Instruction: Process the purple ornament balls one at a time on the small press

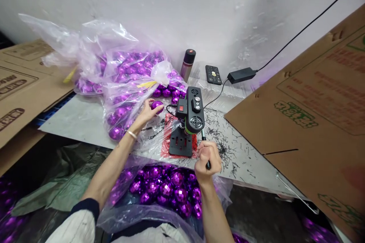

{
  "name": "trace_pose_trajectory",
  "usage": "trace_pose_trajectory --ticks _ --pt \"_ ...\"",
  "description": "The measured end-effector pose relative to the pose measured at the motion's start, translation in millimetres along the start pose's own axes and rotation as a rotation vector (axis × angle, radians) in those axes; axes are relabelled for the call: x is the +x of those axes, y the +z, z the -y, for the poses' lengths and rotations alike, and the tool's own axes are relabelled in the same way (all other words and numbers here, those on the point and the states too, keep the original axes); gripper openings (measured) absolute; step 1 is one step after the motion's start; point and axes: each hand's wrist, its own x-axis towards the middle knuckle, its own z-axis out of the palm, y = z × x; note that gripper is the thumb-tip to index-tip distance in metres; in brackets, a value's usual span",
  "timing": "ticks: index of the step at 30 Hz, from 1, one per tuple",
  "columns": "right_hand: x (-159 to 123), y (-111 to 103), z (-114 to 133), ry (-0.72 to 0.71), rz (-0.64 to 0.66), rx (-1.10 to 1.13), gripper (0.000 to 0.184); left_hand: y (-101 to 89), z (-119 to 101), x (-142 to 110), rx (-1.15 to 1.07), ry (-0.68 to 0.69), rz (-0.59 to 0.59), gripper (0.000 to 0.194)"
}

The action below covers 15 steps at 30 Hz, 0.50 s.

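Gripping the lever (203, 139) in a clenched right hand (209, 157), this person had one purple ball (156, 106) pinched in the left hand (147, 114) between thumb and fingers, just left of the black machine (195, 110) but not touching it. Seemed like the ball-handling step, though I couldn't tell if it was done or waiting. Next move probably called for a steady pinch and easy lever work.

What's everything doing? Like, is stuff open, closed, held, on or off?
Left hand: pinching a purple ball
Right hand: gripping the lever
Machine: standing on the table; on or off, can't tell
Near bag: open, balls inside
Tied bag: bunched shut
Bottle: upright, cap on
Phone: lying down
Adapter: wired at both ends
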Motion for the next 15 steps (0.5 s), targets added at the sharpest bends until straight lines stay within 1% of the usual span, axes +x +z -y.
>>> trace_pose_trajectory --ticks 2,4,6,8,10,12,14,15 --pt "2.0 1.0 0.6 -0.008 -0.007 0.007 0.033 -4.5 -6.3 -30.5 -0.267 -0.141 0.138 0.056" --pt "5.4 2.0 1.9 -0.012 -0.017 0.005 0.033 -6.0 -10.6 -58.8 -0.473 -0.223 0.226 0.046" --pt "10.3 2.7 3.7 -0.004 -0.022 0.008 0.034 -4.0 -11.1 -82.0 -0.611 -0.256 0.254 0.039" --pt "16.2 2.9 5.7 0.005 -0.026 0.019 0.034 0.9 -7.8 -99.6 -0.711 -0.300 0.254 0.036" --pt "21.8 2.8 7.4 0.007 -0.030 0.027 0.034 8.5 -1.7 -112.7 -0.769 -0.375 0.256 0.037" --pt "25.9 2.4 8.6 0.006 -0.032 0.029 0.034 19.1 5.5 -122.3 -0.755 -0.435 0.259 0.041" --pt "27.9 1.8 9.3 0.009 -0.024 0.024 0.035 32.6 12.6 -129.0 -0.674 -0.439 0.267 0.049" --pt "28.2 1.5 9.5 0.010 -0.018 0.017 0.035 40.1 16.0 -131.3 -0.615 -0.408 0.259 0.052"
